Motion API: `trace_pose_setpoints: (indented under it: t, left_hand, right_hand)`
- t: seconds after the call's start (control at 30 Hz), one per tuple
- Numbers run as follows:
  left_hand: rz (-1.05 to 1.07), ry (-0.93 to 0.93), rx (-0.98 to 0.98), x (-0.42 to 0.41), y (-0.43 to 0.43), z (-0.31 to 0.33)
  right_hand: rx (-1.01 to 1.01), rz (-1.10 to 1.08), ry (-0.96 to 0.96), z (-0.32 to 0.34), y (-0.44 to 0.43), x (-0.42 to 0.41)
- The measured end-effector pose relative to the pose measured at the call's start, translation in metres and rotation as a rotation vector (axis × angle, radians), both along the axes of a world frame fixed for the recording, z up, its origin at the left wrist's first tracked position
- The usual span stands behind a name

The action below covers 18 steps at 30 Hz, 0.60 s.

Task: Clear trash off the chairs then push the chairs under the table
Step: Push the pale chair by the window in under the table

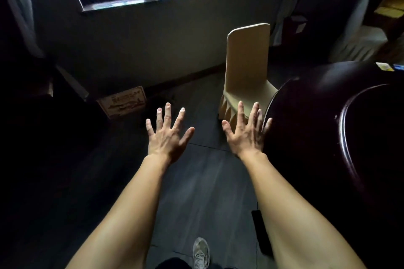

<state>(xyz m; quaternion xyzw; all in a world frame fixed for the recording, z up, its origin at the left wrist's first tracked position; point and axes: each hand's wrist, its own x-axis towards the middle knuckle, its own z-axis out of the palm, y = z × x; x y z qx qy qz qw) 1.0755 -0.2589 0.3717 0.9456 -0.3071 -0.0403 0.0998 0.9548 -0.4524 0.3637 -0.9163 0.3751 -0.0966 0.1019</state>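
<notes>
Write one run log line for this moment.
left hand: open, empty | right hand: open, empty | chair: at table edge | trash: none visible

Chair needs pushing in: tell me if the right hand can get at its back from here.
Probably not yet: the right hand is open in the air short of the chair; bare floor leaves the way free.

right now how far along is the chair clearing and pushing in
Done: the one chair in view, the cream-covered chair, stands tucked against the dark round table; its seat is hidden, so trash can't be judged. In hand: nothing; left hand and right hand are spread open and empty over the floor. Left: any other chairs are out of view.
</notes>
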Motion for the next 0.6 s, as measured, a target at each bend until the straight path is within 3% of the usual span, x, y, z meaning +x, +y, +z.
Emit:
trace_pose_setpoints:
  t: [0.33,0.6]
  left_hand:
    - [0.049,0.024,0.008,0.149,-0.059,-0.008]
    - [0.021,0.028,0.034,0.317,-0.122,-0.01]
  right_hand:
    - [0.02,0.052,0.039,-0.013,-0.062,0.148]
    - [-0.007,-0.015,0.039,-0.009,-0.127,0.295]
